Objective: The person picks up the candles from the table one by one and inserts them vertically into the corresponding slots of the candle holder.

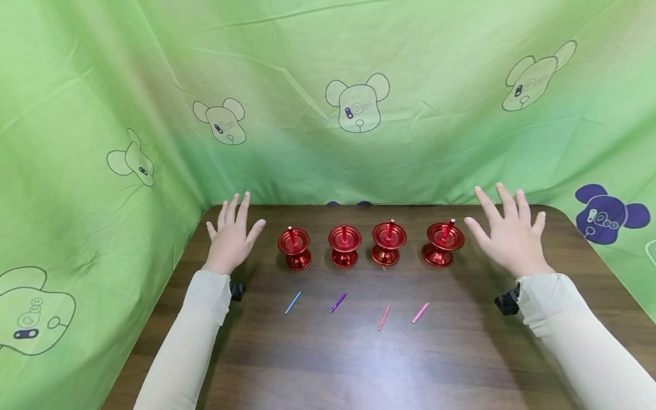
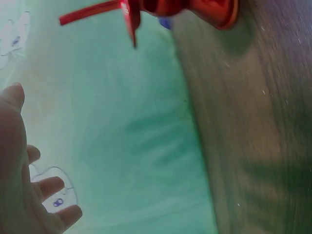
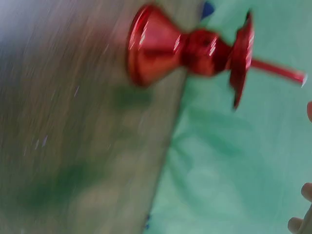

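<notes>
Several shiny red candle holders stand upright in a row, each with a thin tube rising from its dish: a leftmost holder [image 1: 298, 259], two middle holders and a rightmost holder [image 1: 438, 255]. In front of them lie a blue thin candle [image 1: 293, 302], a purple candle [image 1: 338, 303], a red candle [image 1: 384, 317] and a pink candle [image 1: 420, 313]. Spread fingers and empty grasp mark my left hand [image 1: 229, 242], left of the leftmost holder. My right hand [image 1: 514, 239], also spread and holding nothing, is beside the rightmost holder [image 3: 204, 52]. Neither hand touches a holder.
The brown wooden table [image 1: 318, 364] has rounded far corners. A green cloth [image 1: 287, 154] printed with bear heads hangs behind it and along the left side. Dark wrist cameras, such as the right one [image 1: 507, 302], sit under both wrists.
</notes>
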A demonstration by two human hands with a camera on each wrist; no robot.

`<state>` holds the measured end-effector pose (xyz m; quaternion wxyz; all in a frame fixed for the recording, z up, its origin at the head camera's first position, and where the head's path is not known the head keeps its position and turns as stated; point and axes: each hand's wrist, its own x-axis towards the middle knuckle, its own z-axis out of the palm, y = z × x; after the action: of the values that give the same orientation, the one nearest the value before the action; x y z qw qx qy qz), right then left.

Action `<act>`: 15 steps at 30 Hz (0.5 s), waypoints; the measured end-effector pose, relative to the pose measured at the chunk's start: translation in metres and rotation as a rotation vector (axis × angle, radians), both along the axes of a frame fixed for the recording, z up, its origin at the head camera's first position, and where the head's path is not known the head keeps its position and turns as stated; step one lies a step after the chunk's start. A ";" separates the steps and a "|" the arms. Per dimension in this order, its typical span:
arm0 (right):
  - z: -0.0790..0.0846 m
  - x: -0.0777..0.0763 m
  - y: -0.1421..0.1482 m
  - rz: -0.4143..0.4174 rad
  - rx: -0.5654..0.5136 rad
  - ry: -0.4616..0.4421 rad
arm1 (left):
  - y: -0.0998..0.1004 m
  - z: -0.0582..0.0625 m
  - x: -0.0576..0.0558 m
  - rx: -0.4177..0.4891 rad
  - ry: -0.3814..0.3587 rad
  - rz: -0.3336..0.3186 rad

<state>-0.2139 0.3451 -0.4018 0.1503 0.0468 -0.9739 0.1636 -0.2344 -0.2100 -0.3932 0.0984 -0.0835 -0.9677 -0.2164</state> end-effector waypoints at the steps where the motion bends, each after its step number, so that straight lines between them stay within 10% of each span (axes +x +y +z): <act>1: 0.002 0.002 -0.005 0.011 -0.005 0.013 | 0.001 0.000 0.002 0.032 0.011 -0.002; 8: 0.010 0.011 -0.043 0.109 -0.040 0.126 | 0.011 0.004 0.020 0.318 0.056 -0.064; 15: 0.013 0.016 -0.086 0.242 -0.090 0.259 | 0.020 0.006 0.033 0.336 0.061 -0.075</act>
<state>-0.1976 0.2591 -0.3889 0.2558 0.1774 -0.9254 0.2163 -0.2013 -0.1902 -0.3872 0.1323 -0.1082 -0.9107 -0.3761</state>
